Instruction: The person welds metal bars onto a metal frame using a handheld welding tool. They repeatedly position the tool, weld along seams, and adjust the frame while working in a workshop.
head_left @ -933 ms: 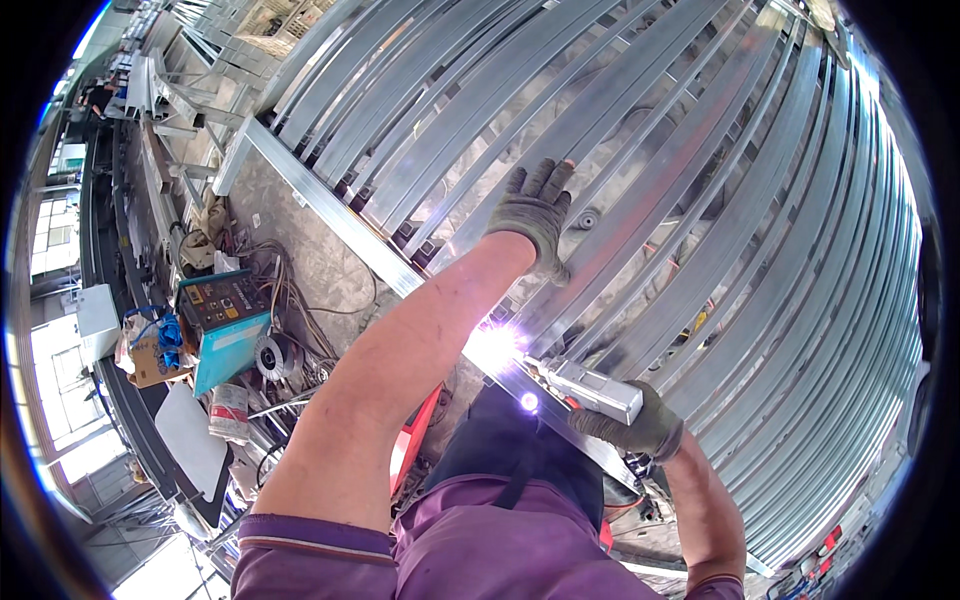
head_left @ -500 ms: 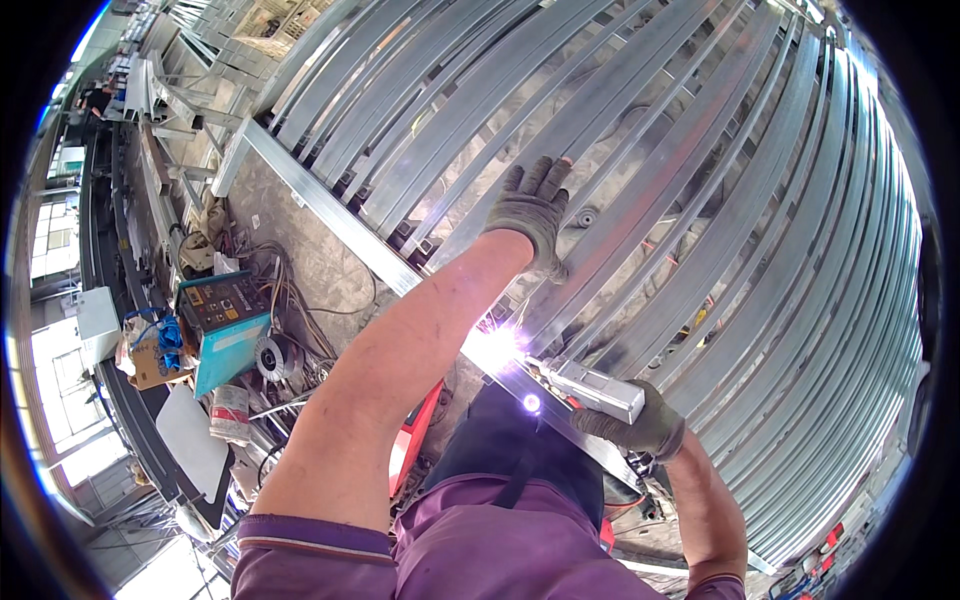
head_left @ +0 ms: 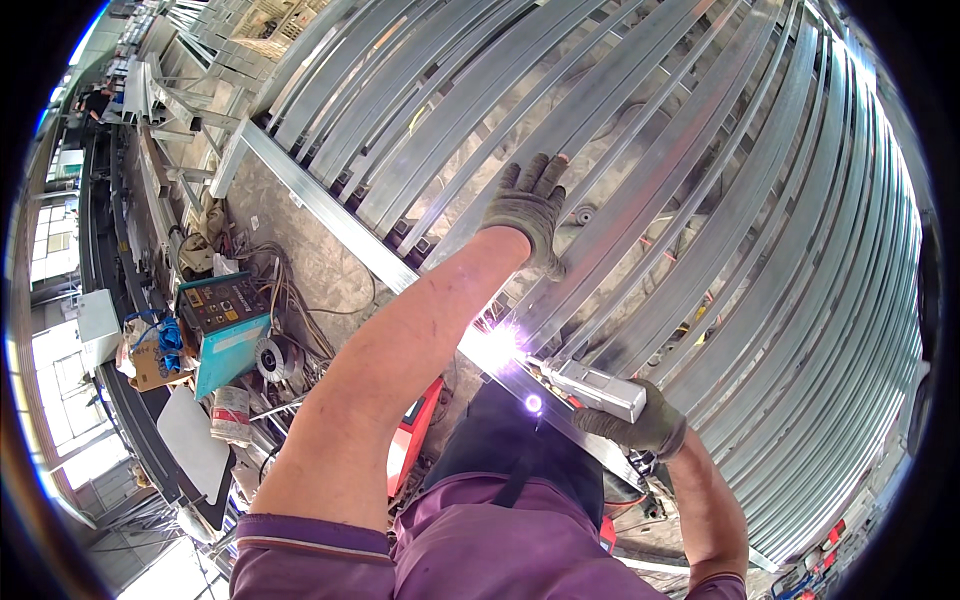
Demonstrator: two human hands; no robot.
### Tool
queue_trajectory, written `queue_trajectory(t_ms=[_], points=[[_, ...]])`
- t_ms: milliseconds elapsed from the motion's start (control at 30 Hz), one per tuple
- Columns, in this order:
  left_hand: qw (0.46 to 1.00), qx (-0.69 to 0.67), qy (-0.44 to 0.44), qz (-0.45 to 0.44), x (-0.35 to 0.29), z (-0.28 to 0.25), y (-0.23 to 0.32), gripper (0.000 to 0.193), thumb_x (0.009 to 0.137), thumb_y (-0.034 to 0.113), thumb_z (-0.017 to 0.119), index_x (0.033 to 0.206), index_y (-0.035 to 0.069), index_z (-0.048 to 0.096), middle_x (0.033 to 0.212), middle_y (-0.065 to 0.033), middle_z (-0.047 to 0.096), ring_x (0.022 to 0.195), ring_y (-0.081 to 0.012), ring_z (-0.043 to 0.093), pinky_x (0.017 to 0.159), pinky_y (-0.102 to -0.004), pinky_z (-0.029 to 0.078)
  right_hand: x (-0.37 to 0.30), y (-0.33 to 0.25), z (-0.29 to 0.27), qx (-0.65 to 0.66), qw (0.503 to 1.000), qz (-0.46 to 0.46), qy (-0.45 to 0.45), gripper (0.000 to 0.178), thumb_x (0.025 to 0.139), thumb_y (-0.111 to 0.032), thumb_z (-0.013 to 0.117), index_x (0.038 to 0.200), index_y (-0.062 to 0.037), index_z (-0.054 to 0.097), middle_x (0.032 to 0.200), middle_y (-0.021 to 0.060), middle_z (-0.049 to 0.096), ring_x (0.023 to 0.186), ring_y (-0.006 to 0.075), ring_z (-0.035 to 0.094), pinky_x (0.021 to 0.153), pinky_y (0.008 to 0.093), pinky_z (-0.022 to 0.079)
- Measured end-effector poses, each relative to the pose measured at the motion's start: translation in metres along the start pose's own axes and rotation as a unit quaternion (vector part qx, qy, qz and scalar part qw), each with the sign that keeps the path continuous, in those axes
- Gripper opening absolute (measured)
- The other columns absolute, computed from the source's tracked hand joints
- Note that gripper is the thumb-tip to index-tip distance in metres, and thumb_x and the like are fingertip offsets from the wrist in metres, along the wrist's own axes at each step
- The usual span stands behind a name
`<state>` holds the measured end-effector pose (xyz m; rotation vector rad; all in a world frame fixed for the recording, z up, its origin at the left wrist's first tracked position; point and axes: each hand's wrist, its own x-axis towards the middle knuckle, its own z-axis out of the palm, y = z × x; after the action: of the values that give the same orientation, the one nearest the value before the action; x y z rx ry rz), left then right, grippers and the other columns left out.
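My left hand [head_left: 528,210], in a grey-green work glove, rests with fingers spread on a flat grey metal bar [head_left: 560,150]. My right hand [head_left: 640,425], gloved alike, is closed round a welding torch [head_left: 598,388] with a silver, box-shaped body. Its tip points left at a bright white-violet welding arc [head_left: 497,346], whose glare hides the joint. This arc burns where the bar ends meet a long metal frame rail [head_left: 345,235] running in front of me. Most of the torch handle is hidden by my glove.
Many parallel metal bars [head_left: 800,250] fill the right side, with gaps between them. At left stand a teal welding machine [head_left: 235,335], a wire spool [head_left: 270,358] and tangled cables [head_left: 290,290]. A red machine [head_left: 412,435] is beside my legs. Far left, a person [head_left: 97,102] is visible.
The arc keeps burning at nearly the same spot. Both hands hold almost the same positions; the view has shifted very slightly.
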<state>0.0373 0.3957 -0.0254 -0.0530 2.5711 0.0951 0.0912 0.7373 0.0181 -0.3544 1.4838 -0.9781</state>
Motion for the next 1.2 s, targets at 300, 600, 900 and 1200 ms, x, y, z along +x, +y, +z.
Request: queue_trajectory(t_ms=[300, 600, 900, 1200], points=[[1.0, 0.0, -0.001, -0.001, -0.001, -0.001, 0.001, 0.133, 0.071, 0.078, 0.091, 0.171, 0.004, 0.044, 0.189, -0.0166, 0.009, 0.175, -0.0368, 0.008, 0.141, -0.0538, 0.013, 0.001, 0.017, -0.001, -0.036, 0.998, -0.058, 0.011, 0.058, 0.093, -0.037, 0.095, 0.137, -0.0044, 0.078, 0.122, 0.0119, 0.085, 0.111, 0.0186, 0.079, 0.096, 0.0361, 0.062], [1.0, 0.0, 0.008, -0.002, 0.003, 0.004, -0.001, 0.137, 0.068, 0.079, 0.092, 0.172, 0.006, 0.042, 0.189, -0.0155, 0.01, 0.175, -0.0366, 0.007, 0.141, -0.0542, 0.013, -0.003, 0.016, -0.003, -0.027, 0.999, -0.019, 0.015, 0.056, 0.092, -0.038, 0.095, 0.135, -0.0048, 0.079, 0.116, 0.0112, 0.085, 0.105, 0.0185, 0.079, 0.093, 0.0358, 0.062], [1.0, 0.003, 0.006, -0.003, 0.003, 0.005, -0.001, 0.14, 0.066, 0.081, 0.092, 0.173, 0.007, 0.041, 0.189, -0.0158, 0.008, 0.175, -0.0379, 0.007, 0.141, -0.055, 0.013, -0.007, 0.011, -0.003, -0.025, 0.999, -0.027, 0.02, 0.053, 0.091, -0.036, 0.097, 0.131, -0.0055, 0.081, 0.112, 0.0103, 0.086, 0.101, 0.0162, 0.08, 0.09, 0.0342, 0.062], [1.0, 0.007, 0.005, -0.001, 0.003, 0.005, -0.001, 0.141, 0.066, 0.082, 0.092, 0.173, 0.006, 0.04, 0.189, -0.016, 0.008, 0.175, -0.038, 0.007, 0.141, -0.0553, 0.013, -0.009, 0.026, -0.003, -0.048, 0.998, -0.031, 0.033, 0.054, 0.09, -0.036, 0.097, 0.131, -0.0049, 0.081, 0.11, 0.0097, 0.086, 0.098, 0.0162, 0.08, 0.088, 0.0344, 0.063]])
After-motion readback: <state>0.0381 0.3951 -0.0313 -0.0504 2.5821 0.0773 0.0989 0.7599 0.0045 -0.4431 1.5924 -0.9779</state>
